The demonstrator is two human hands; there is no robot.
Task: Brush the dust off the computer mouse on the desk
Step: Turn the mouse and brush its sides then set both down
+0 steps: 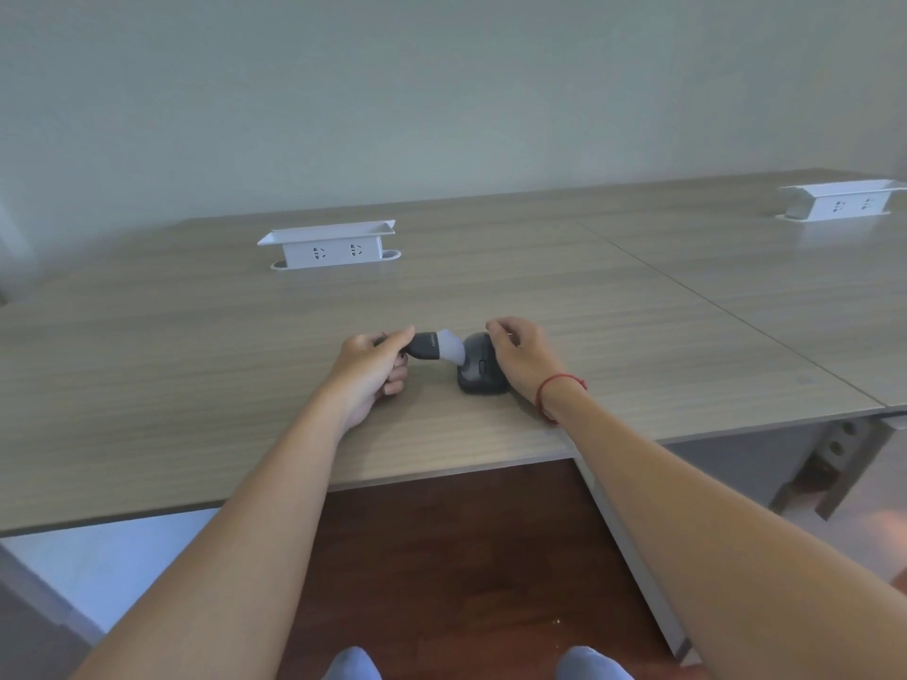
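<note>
1. Head view — left hand, arm outstretched, grip closed on a small black-handled, grey-bristled brush; bristles touch the dark grey plastic computer mouse.
2. The right hand curls its grip round the mouse's right side on the pale wood-grain counter, near its front edge.

Table: wide top, pale grey-brown wood grain, front edge nearest the viewer.
Adjoining table: same finish, butted against the right side.
Seam: thin dark line between the two tops, running back and to the left.
Computer mouse: dark grey, on the table near its front edge.
Left socket box: white, two outlets facing forward, lid raised, set in a slot toward the table's back.
Right socket box: white, same type, far back on the adjoining table.
</note>
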